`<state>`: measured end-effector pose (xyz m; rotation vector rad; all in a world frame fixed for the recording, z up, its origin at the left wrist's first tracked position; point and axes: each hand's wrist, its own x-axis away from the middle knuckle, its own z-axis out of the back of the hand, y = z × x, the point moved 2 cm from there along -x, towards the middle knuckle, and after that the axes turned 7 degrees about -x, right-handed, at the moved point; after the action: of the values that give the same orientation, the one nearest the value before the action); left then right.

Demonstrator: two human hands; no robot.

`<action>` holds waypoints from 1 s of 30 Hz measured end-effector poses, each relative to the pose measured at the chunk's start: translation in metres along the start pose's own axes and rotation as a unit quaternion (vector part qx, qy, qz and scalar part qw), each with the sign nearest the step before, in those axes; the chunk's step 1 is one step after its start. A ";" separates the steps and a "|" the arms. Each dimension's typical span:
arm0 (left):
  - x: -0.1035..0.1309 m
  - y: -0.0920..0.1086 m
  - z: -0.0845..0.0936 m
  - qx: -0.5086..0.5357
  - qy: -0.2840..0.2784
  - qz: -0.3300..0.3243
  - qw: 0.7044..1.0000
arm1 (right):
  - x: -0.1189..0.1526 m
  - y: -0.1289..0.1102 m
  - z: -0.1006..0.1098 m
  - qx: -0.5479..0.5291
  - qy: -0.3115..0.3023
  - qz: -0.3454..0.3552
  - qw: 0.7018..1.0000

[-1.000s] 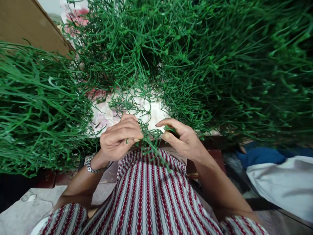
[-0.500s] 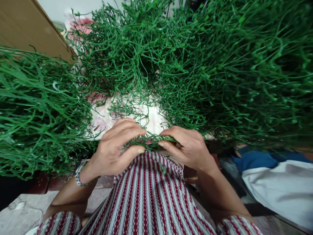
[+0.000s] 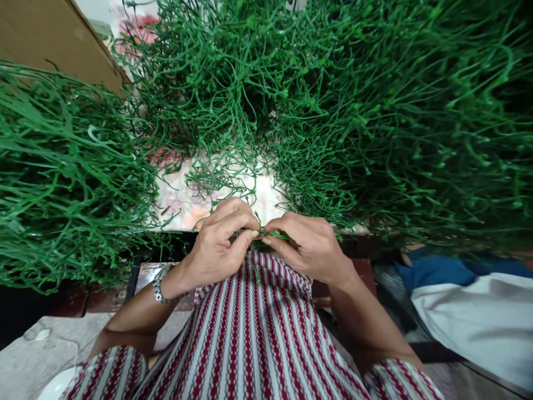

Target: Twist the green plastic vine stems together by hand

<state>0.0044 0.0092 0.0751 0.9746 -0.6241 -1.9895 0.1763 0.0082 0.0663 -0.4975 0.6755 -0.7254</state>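
Just above my lap, my left hand (image 3: 220,241) and my right hand (image 3: 312,244) meet almost fingertip to fingertip. Each is closed in a pinch of thumb and forefinger on a thin green stem (image 3: 272,234), plastic-looking and branching. Most of it is hidden by my fingers. Beyond my hands, loose green stems (image 3: 212,179) lie scattered on a table with a pale floral cover (image 3: 179,203). A small green bit (image 3: 256,274) rests on my striped garment.
Large heaps of the same green stems rise at the left (image 3: 75,183), the back (image 3: 241,72) and the right (image 3: 416,128). A cardboard box (image 3: 62,41) stands back left. At lower right is white and blue cloth (image 3: 478,311). A white round object (image 3: 60,383) is on the floor.
My left hand has moved right, its thumb and forefinger closing into a pinch beside my right fingertips. The bundle of stems that showed between my hands is now mostly out of sight.
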 end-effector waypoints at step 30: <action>0.001 -0.011 0.000 -0.008 -0.226 0.004 0.974 | 0.000 0.004 -0.013 0.028 -0.106 0.056 0.992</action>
<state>-0.0015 0.0144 0.0668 0.5017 -0.8530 -2.2209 0.1692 0.0089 0.0549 -0.4748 0.4783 -0.5752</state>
